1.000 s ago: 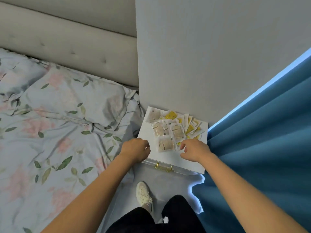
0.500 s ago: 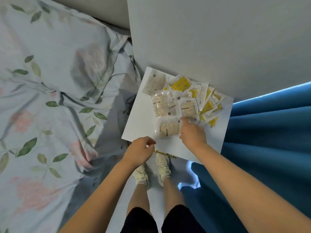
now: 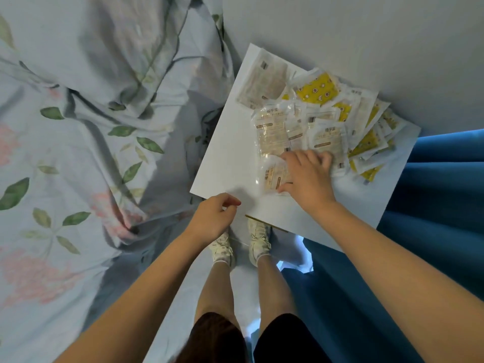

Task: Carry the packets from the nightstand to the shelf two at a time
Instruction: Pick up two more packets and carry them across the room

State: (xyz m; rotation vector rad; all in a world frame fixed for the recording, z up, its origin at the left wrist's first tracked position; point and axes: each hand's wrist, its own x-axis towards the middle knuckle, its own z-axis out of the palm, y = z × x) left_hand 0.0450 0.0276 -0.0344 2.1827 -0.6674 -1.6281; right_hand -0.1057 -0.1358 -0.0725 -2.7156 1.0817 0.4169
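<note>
Clear packets point(image 3: 309, 121) lying heaped at upper right on the white nightstand point(image 3: 230, 163), right hand point(image 3: 307, 176) pinching the nearest packet point(image 3: 272, 176), left hand point(image 3: 213, 218) hanging loosely curled at lower left, holding nothing.

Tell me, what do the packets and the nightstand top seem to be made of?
Packets: probably thin clear plastic film, glossy, since it glints and the contents show through. Nightstand top: smooth matte white, perhaps painted or laminated board; the exact material cannot be told.

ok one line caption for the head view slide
Right hand lies on a beige packet on the white nightstand; left hand hovers loosely curled.
</note>
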